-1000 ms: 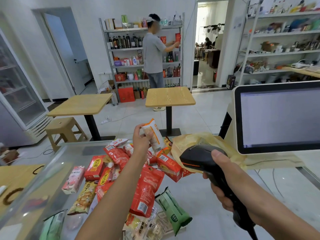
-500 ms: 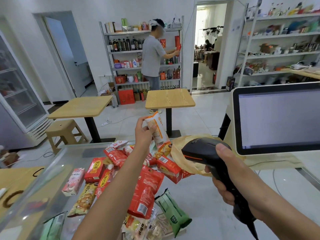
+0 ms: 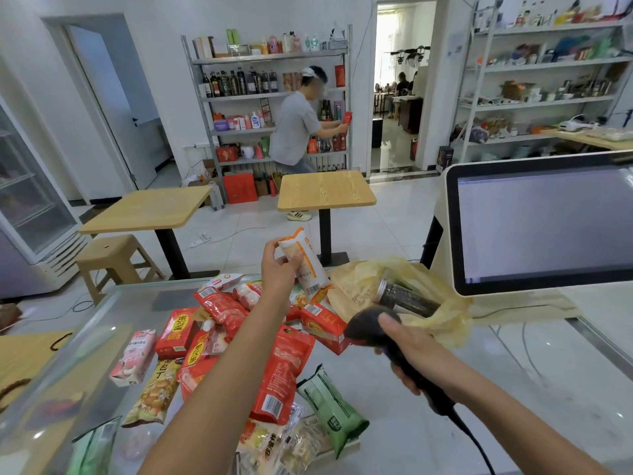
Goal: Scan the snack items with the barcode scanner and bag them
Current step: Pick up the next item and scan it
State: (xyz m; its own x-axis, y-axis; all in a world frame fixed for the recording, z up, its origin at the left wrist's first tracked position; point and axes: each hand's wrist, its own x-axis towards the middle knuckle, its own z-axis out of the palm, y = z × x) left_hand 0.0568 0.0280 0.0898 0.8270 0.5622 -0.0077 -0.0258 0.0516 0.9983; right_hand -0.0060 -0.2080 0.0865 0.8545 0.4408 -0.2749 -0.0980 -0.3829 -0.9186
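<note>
On the far left of the glass counter [image 3: 428, 440] lies a pink carton [image 3: 134, 358] with crisp edges. Next to it are a glossy red box [image 3: 175, 332] and a long crinkled bag of golden snacks [image 3: 154, 395]. The heap thickens toward the middle, where a big shiny red pouch [image 3: 282, 368] shows its barcode and partly overlaps a matte green pillow packet [image 3: 330, 406].

My left hand [image 3: 279, 273] is raised above the heap. Its thumb and fingers pinch a slim white packet [image 3: 304, 265] with an orange stripe, held tilted with the barcode at its lower end. Below that sits a second red box [image 3: 323, 327].

My right hand [image 3: 409, 349] is wrapped tight round the handle of the black barcode scanner [image 3: 364, 325], thumb lying along the top. Its rounded head is just beside that red box, and its cord trails off past my wrist. Behind it slumps a thin, wrinkled yellow plastic bag [image 3: 445, 313] with a dark cylindrical jar [image 3: 406, 297] lying in its mouth. A flat white-framed monitor [image 3: 544, 224] stands at the far right.

Since half a second ago the scanner has dropped lower and swung left toward the heap, which uncovers the jar. The packet is about where it was. The person at the back shelves [image 3: 296, 128] now leans toward a lower shelf.
</note>
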